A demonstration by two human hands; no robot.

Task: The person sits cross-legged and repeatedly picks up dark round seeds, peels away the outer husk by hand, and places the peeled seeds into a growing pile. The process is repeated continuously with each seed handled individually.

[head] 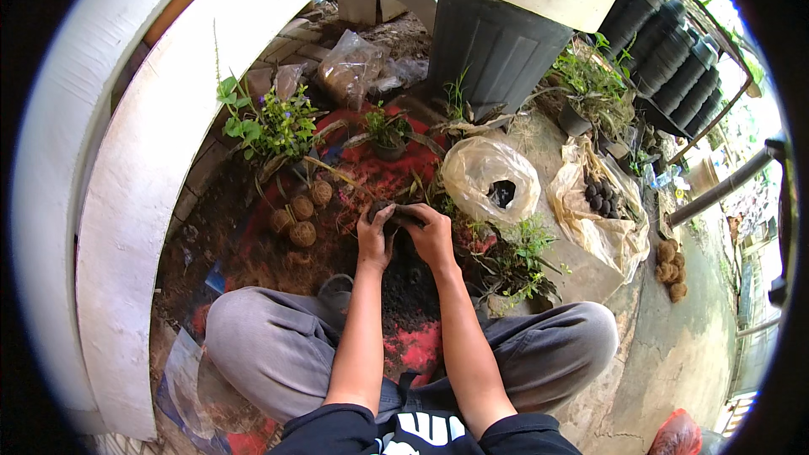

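Observation:
In front of my crossed legs, both hands meet around a dark clump of what looks like damp soil. My left hand has its fingers curled about the clump. My right hand presses in from the other side, its fingertips dark with soil; part of the clump is hidden behind the fingers. Below the hands lies a heap of black soil on a red ground sheet. To the left, several fibre-wrapped balls sit together on loose brown coconut fibre.
A potted plant stands ahead, a flowering plant left of it. An open plastic bag is at right, beside a plastic sheet bearing dark balls. Brown fibre balls lie farther right. A white arch borders the left.

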